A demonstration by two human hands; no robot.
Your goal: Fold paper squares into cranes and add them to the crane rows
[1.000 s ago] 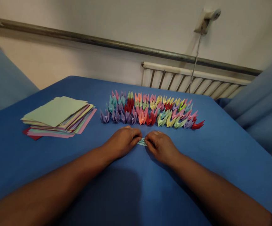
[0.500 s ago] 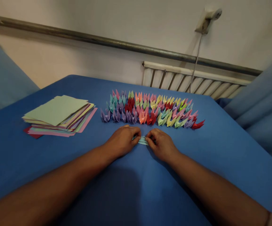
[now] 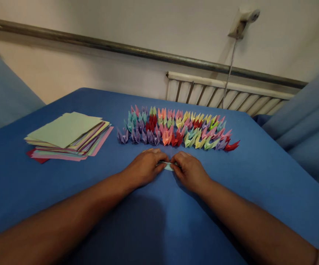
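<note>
A small folded piece of light blue-green paper (image 3: 168, 167) lies low over the blue table, pinched from both sides. My left hand (image 3: 145, 165) grips its left end between thumb and fingers. On its right end my right hand (image 3: 189, 169) is closed in the same way. The fingertips cover much of the paper, so its full shape is hidden. Just beyond my hands stand rows of folded paper cranes (image 3: 167, 137) in purple, red, pink, yellow, green and blue.
A thick, uneven stack of coloured paper sheets (image 3: 65, 129) sits to the left on the blue tabletop (image 3: 258, 173). Behind the table are a white radiator (image 3: 203, 90), a metal pipe (image 3: 120, 48) and a hanging cord (image 3: 229, 73). Blue curtains (image 3: 308, 114) hang at both sides.
My left hand has shifted slightly, and a narrower strip of the paper now shows between the fingers. Both hands keep hold of it.
</note>
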